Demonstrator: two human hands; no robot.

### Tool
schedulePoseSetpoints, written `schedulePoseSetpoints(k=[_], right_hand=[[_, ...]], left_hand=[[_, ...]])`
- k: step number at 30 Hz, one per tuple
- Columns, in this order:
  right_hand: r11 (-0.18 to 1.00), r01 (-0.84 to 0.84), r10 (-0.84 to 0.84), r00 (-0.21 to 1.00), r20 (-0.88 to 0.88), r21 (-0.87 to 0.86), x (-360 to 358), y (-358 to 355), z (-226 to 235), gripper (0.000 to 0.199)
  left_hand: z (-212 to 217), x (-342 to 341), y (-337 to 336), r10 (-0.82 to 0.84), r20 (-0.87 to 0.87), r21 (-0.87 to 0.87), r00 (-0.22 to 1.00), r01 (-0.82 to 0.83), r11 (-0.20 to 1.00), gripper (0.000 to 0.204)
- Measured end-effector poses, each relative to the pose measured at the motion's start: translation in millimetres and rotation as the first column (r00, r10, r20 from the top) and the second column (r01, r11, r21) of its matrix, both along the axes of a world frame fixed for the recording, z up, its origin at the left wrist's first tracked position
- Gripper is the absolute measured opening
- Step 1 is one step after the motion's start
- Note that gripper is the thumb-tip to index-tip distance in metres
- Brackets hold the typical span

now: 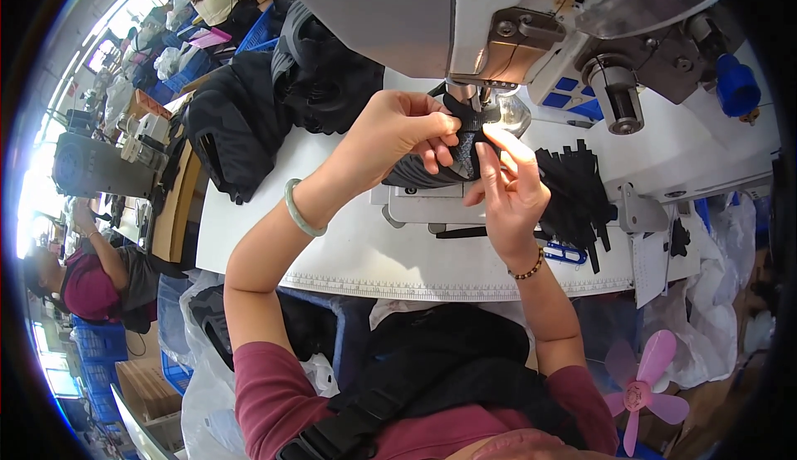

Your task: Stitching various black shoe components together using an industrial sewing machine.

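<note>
Under the needle area of a white sewing machine, both my hands work at a piece of black fabric. My left hand, with a pale green bangle on its wrist, pinches the fabric's left edge. Opposite it, my right hand pinches the right edge between thumb and fingers; a beaded bracelet circles that wrist. A grey speckled patch shows between the hands. The presser foot is partly hidden behind the fabric and fingers.
Black garments are heaped at the left of the white table. Black strips lie right of my right hand, with blue thread snips beneath. A pink fan stands lower right. Other people sit at the left.
</note>
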State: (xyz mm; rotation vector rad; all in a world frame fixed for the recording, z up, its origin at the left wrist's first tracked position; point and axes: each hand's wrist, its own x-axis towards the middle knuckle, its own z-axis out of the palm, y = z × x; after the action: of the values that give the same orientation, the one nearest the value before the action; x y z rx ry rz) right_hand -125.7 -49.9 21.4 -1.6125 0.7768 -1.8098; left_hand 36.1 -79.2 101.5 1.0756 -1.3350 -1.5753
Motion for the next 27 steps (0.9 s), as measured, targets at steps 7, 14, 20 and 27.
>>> schedulePoseSetpoints(k=[7,14,20,27], right_hand=[[0.997,0.063,-0.060,0.996,-0.059,0.048,-3,-5,11,0.026],[0.992,0.106,-0.114,0.987,-0.112,-0.073,-1,-7,8,0.022],[0.964,0.199,-0.239,0.940,-0.243,-0.177,-7,-13,2,0.018],[0.969,0.189,-0.225,0.940,-0.255,-0.159,-9,-11,4,0.020]], left_hand=[[4,3,-3,-0.053,-0.009,0.006,0.999,0.053,0.999,0.018],[5,8,-7,-0.101,-0.043,0.048,0.994,0.103,0.994,0.017],[3,8,-8,-0.094,-0.080,0.078,0.992,0.100,0.992,0.016],[6,3,-8,-0.129,0.052,-0.031,0.990,0.131,0.991,0.017]])
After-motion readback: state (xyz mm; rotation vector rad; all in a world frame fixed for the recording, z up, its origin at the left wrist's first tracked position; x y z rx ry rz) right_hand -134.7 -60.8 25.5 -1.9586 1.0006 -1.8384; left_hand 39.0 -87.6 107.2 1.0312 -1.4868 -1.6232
